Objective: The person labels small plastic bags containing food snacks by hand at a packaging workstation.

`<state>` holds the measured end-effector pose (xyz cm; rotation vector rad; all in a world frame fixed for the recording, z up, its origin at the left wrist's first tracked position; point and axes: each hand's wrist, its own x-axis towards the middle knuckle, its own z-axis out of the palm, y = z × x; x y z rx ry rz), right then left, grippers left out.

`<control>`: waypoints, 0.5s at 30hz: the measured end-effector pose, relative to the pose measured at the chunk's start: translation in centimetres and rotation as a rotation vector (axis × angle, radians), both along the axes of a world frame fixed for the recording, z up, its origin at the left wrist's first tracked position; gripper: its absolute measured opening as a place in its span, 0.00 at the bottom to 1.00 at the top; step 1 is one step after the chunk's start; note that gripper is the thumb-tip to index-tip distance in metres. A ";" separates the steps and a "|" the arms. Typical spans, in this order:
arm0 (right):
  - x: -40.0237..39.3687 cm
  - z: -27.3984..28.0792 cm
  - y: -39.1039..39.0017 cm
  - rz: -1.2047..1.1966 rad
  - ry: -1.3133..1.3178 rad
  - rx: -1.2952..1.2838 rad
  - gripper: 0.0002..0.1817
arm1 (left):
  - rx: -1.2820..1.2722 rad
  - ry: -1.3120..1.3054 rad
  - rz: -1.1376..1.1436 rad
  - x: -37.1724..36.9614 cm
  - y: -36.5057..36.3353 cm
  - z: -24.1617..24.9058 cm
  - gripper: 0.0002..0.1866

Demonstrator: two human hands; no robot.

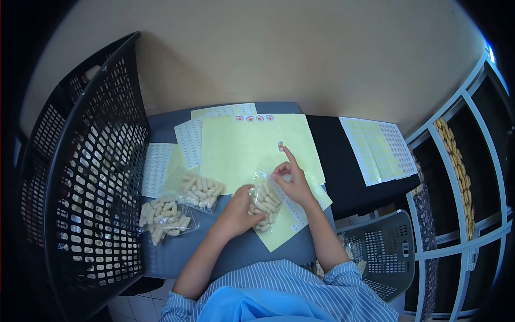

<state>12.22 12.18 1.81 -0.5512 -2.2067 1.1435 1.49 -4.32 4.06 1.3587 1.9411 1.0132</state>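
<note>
My left hand point(237, 214) is closed around a clear plastic bag of pale, finger-shaped pieces point(265, 204), gripping it from its left side. A small label sticker point(280, 145) clings to the tip of the raised index finger of my right hand point(294, 182). That hand's thumb and other fingers are curled close to the bag's top. Beneath both hands lies a large pale yellow sheet point(252, 155), with several round stickers point(255, 118) along its far edge. Left of my left hand, a bag of pale pieces point(201, 190) rests against another filled bag point(165, 217).
A tall black perforated basket point(99, 134) stands on the left. Sheets of small printed labels point(158, 161) lie on the grey table point(182, 257), and more label sheets point(375, 147) on black cloth. Below right is a dark basket point(383, 247), beside a metal rack point(437, 249).
</note>
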 end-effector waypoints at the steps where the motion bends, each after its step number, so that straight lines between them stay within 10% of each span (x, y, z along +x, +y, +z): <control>1: 0.0 0.1 0.1 0.020 0.080 -0.163 0.40 | -0.003 -0.098 -0.081 -0.4 0.2 -0.3 0.41; 6: -0.6 3.7 -0.5 0.015 0.273 -0.494 0.37 | 0.190 -0.561 -0.140 -0.5 0.9 -1.3 0.34; 11: -1.3 5.6 -1.9 -0.404 0.338 0.206 0.20 | 0.233 -1.198 0.011 -0.5 1.4 -1.6 0.21; 15: -0.3 5.3 -2.8 -0.264 0.276 0.218 0.02 | 0.260 -1.283 0.117 -1.1 1.4 -1.4 0.20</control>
